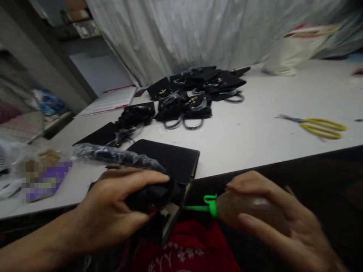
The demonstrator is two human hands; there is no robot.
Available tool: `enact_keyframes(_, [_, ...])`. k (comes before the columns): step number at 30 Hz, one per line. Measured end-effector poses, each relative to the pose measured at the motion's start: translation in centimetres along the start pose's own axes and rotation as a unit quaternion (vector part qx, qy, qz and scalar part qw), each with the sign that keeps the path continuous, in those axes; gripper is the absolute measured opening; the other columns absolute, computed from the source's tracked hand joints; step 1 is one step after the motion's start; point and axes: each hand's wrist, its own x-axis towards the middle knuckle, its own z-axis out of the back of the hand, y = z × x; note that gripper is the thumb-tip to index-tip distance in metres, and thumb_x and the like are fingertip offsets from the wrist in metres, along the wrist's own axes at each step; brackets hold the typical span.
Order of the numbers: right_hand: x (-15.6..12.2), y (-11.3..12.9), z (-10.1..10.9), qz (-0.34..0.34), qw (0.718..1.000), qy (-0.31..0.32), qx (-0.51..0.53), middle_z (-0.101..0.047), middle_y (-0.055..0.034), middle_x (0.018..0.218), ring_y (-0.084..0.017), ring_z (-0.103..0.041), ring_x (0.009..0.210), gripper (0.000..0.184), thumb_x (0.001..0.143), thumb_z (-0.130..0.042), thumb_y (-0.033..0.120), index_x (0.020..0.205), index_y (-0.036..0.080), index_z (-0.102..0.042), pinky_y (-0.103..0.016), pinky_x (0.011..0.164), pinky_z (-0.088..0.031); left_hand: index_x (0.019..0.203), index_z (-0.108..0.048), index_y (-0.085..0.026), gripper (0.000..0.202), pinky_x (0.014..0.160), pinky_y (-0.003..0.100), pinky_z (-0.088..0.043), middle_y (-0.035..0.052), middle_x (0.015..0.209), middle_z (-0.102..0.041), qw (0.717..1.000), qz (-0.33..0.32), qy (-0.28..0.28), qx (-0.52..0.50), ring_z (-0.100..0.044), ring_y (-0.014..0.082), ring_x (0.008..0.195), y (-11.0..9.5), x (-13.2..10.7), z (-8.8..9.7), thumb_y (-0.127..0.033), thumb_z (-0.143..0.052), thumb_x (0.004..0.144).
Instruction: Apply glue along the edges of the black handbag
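Note:
My left hand (113, 211) is closed around a black strap or handle (153, 194) of a black bag (172, 158) lying at the near edge of the white table (255, 128). A long black piece in clear plastic wrap (113, 155) lies just above that hand. My right hand (261, 215) is closed on a brownish tool (249, 206) with a bright green tip (210, 206) that points left towards the strap. Both hands hover over my lap, where red printed fabric (187, 249) shows.
A heap of black bags with ring handles (198, 94) sits mid-table. Yellow-handled scissors (320, 126) lie at the right. A white paper (109, 100) rests at the back left, a purple card (47, 181) at the near left, and a white bag (295, 49) stands far right.

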Motion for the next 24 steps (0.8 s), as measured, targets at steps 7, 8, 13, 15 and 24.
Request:
enact_keyframes(7, [-0.7,-1.2,-0.6,0.013,0.999,-0.028,-0.042,-0.066,-0.0029,0.106,-0.019,-0.067,0.092,0.024,0.084,-0.069,0.030,0.107,0.029,-0.063,-0.017,0.071,-0.060,0.111,-0.070,-0.020,0.039,0.077,0.018,-0.060,0.0029,0.100,-0.077,0.999,0.020,0.011,0.035,-0.074,0.0152,0.086,-1.0,1.5,0.0,-0.011,-0.069,0.073])
enact_keyframes(8, [-0.6,-1.3,-0.7,0.013,0.999,-0.028,-0.043,-0.066,-0.0028,0.106,-0.019,-0.067,0.092,0.024,0.084,-0.069,0.032,0.107,0.029,-0.062,-0.017,0.071,-0.060,0.111,-0.070,-0.020,0.039,0.078,0.018,-0.060,0.0028,0.100,-0.077,0.999,0.020,0.012,0.033,-0.074,0.0150,0.086,-1.0,1.5,0.0,-0.010,-0.070,0.073])
enact_keyframes(13, [-0.3,-1.4,-0.9,-0.001,0.998,-0.043,-0.034,-0.066,-0.0031,0.108,-0.021,-0.067,0.093,0.027,0.083,-0.069,0.039,0.108,0.029,-0.064,-0.021,0.072,-0.061,0.112,-0.069,-0.020,0.041,0.079,0.017,-0.060,0.0023,0.101,-0.077,0.999,0.017,0.016,0.028,-0.074,0.0149,0.087,-0.9,1.2,0.2,-0.008,-0.069,0.072])
enact_keyframes(15, [-0.3,-1.3,-0.9,0.005,0.998,-0.046,-0.032,-0.066,-0.0030,0.107,-0.021,-0.067,0.091,0.028,0.082,-0.071,0.037,0.108,0.029,-0.064,-0.023,0.070,-0.061,0.113,-0.069,-0.021,0.042,0.078,0.018,-0.060,0.0023,0.102,-0.077,0.999,0.016,0.013,0.027,-0.074,0.0157,0.087,-0.8,1.1,0.1,-0.009,-0.069,0.073])
enact_keyframes(24, [-1.8,-0.5,-1.3,-0.045,0.997,-0.067,0.012,-0.064,-0.0091,0.113,-0.035,-0.064,0.107,0.034,0.077,-0.071,0.043,0.109,0.032,-0.065,-0.044,0.081,-0.060,0.111,-0.068,-0.020,0.041,0.075,0.016,-0.060,0.0020,0.099,-0.078,0.999,0.006,0.018,0.033,-0.075,0.0146,0.084,-1.0,1.0,0.1,-0.008,-0.068,0.072])
